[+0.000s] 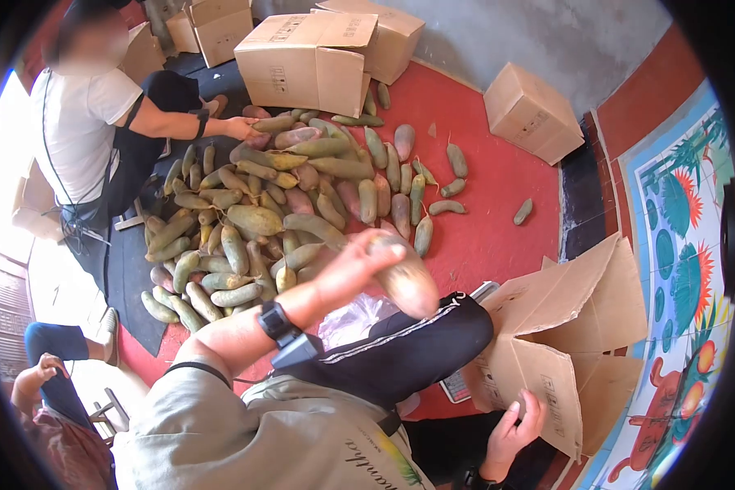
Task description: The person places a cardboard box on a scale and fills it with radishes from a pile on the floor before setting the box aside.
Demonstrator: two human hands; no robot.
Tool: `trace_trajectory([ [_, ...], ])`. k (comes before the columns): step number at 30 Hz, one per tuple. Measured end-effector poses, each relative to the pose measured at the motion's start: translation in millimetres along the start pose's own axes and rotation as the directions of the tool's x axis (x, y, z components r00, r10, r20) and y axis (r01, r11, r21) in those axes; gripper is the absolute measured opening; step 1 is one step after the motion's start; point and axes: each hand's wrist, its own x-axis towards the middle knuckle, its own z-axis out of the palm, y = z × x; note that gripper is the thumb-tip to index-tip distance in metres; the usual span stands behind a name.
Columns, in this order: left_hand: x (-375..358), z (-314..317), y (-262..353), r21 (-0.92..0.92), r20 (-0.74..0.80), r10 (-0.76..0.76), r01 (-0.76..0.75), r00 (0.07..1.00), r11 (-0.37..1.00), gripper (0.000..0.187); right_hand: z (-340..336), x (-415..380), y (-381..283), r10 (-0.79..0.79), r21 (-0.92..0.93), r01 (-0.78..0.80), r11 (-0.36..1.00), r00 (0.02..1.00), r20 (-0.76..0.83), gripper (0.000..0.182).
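Observation:
Closed around a thick pinkish-brown root vegetable, my left hand is raised over my dark-trousered leg. The vegetable's pale rounded end points down to the right, and it is slightly blurred. Below it on the floor lies crumpled whitish plastic. My right hand is at the lower right beside the flaps of an open cardboard box, fingers apart and slightly curled, nothing in them. A large heap of green, brown and reddish root vegetables spreads over the floor ahead.
A co-worker sits at the upper left, one hand reaching onto the heap. Another person's hand shows at the lower left. Cardboard boxes stand behind the heap, and one more by the wall.

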Motion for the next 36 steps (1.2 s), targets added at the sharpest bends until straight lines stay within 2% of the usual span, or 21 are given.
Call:
trace_trajectory([
  [2,-5,27,-3,0.121,0.085,-0.044,0.034,0.995,0.992,0.057,3,17,-24,-0.048,0.086,0.047,0.995,0.999,0.009,0.027],
  [4,-10,56,-10,-0.025,0.218,-0.067,0.074,0.974,0.997,0.058,8,30,-42,-0.103,0.175,0.092,0.980,0.993,0.053,0.040],
  [7,-16,83,-19,-0.056,0.301,-0.177,0.202,0.937,0.978,0.057,13,38,-55,-0.197,0.218,0.170,0.961,0.974,0.111,0.066],
  [8,-18,90,-24,-0.075,0.343,-0.187,0.225,0.921,0.972,0.057,14,38,-56,-0.202,0.220,0.174,0.960,0.973,0.109,0.066],
  [10,-22,105,-31,-0.085,0.435,-0.183,0.242,0.882,0.967,0.058,16,37,-56,-0.114,0.200,0.082,0.976,0.982,0.150,0.068],
  [15,-24,132,-31,-0.042,0.561,-0.179,0.243,0.808,0.969,0.058,-5,30,-44,0.042,0.201,-0.061,0.978,0.994,0.097,0.068],
  [17,-21,141,-31,0.035,0.688,-0.102,0.108,0.719,0.994,0.063,-23,26,-35,0.168,0.234,-0.172,0.957,0.985,0.034,0.067],
  [18,-16,144,-32,0.142,0.712,0.019,-0.171,0.702,0.975,0.067,-35,26,-33,0.242,0.241,-0.233,0.942,0.970,-0.005,0.065],
  [21,-7,151,-39,0.168,0.724,-0.035,-0.127,0.689,0.978,0.066,-74,33,-10,0.217,0.090,-0.203,0.975,0.958,-0.188,0.058],
  [22,2,153,-53,0.226,0.700,0.084,-0.331,0.710,0.916,0.066,-86,37,0,0.188,0.054,-0.181,0.982,0.953,-0.238,0.054],
  [23,8,156,-62,0.287,0.681,0.204,-0.513,0.704,0.809,0.065,-96,45,1,0.268,0.119,-0.244,0.962,0.926,-0.265,0.052],
  [25,11,162,-64,0.318,0.678,0.178,-0.503,0.713,0.803,0.069,-108,56,13,0.396,0.194,-0.352,0.915,0.876,-0.277,0.047],
  [26,14,165,-66,0.353,0.676,0.151,-0.497,0.721,0.792,0.073,-114,59,27,0.394,0.186,-0.353,0.917,0.877,-0.275,0.047],
  [27,16,170,-72,0.347,0.676,0.154,-0.495,0.721,0.797,0.073,-121,61,44,0.419,0.122,-0.402,0.907,0.887,-0.195,0.046],
  [28,18,174,-83,0.360,0.663,0.264,-0.608,0.700,0.708,0.075,-127,63,60,0.447,0.055,-0.443,0.895,0.887,-0.114,0.045],
  [29,22,178,-90,0.376,0.650,0.370,-0.704,0.663,0.602,0.078,-129,65,74,0.507,0.153,-0.495,0.855,0.860,-0.049,0.045],
  [30,26,181,-94,0.374,0.646,0.372,-0.701,0.666,0.607,0.078,-131,67,91,0.505,0.147,-0.494,0.857,0.862,-0.045,0.045],
  [32,34,185,-100,0.408,0.649,0.380,-0.723,0.659,0.558,0.083,-134,74,126,0.517,0.140,-0.540,0.830,0.839,0.172,0.048],
  [33,39,186,-105,0.410,0.641,0.376,-0.713,0.669,0.569,0.083,-133,85,143,0.519,0.130,-0.544,0.829,0.835,0.184,0.048],
  [35,44,187,-113,0.432,0.663,0.321,-0.696,0.676,0.574,0.086,-129,103,161,0.503,0.000,-0.540,0.842,0.785,0.361,0.050],
  [36,46,185,-117,0.434,0.659,0.319,-0.691,0.681,0.578,0.086,-124,110,163,0.503,-0.003,-0.540,0.842,0.782,0.367,0.050],
])
